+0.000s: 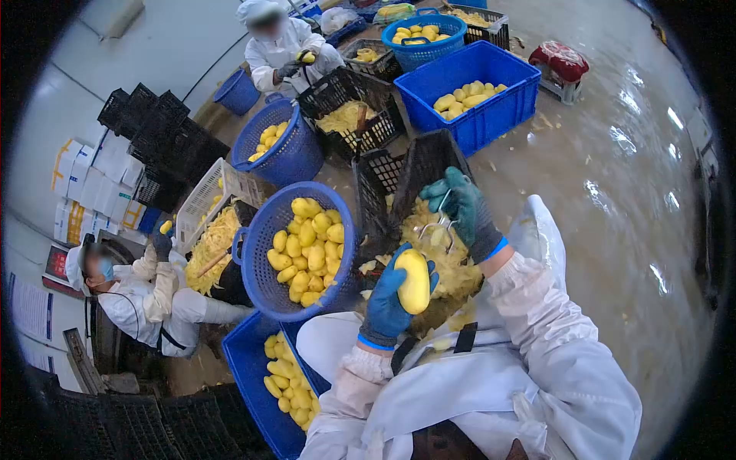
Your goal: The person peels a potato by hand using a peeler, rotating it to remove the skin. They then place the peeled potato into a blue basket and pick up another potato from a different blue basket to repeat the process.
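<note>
**Peeled fruit in one hand, peeler in the other, above a crate of peelings**

Head view: the left hand (387,303), in a blue glove, has its grip clamped around a peeled yellow fruit (415,280), held upright in front of the person's white-clad lap. The right hand (464,211), in a teal glove, is raised just beyond it, its grip closed on a small metal peeler (441,224) whose end points down toward the fruit. The two are close but apart.

Below both hands stands a black crate (420,165), tilted toward the person and heaped with pale yellow peelings (452,268).

Just left of it is a round blue basket (261,230) full of the same yellow fruits. A blue crate (253,368) by the left knee holds more.

Further off:
- A larger blue crate (491,115) has some fruits in its bottom.
- A second round blue basket (295,157) and another black crate (345,92) sit in front of a seated co-worker (280,50) in white, who also holds a fruit.
- Another co-worker (146,299) in white sits at the left, beside a white basket (199,199) of peelings.

The floor (613,192) is wet and glossy, with scraps of peel scattered on it. White cartons (88,184) are stacked against the wall.
</note>
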### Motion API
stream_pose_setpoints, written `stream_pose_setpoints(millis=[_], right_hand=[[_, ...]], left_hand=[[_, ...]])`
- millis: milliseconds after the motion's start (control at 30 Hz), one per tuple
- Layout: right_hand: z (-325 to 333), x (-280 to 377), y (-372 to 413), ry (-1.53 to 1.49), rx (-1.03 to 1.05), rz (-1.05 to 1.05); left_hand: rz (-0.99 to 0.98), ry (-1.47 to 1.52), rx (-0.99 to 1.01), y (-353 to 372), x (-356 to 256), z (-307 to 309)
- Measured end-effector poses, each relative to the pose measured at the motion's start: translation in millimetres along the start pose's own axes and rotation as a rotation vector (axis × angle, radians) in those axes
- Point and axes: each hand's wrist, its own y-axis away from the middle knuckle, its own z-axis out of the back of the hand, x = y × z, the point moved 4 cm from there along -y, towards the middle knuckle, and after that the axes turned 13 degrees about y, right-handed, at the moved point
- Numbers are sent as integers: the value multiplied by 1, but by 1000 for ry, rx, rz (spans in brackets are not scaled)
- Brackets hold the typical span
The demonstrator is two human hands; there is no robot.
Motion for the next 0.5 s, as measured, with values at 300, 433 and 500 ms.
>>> stream_pose_setpoints(millis=[300,433,500], right_hand=[[0,-21,-2,-120,-78,-88],[-25,-38,14,-149,90,-181],[9,-63,-8,-78,-38,-107]], left_hand=[[-438,-844,12,7,-15,-3],[-533,-986,17,14,-12,-14],[-527,-1013,21,16,-14,-14]])
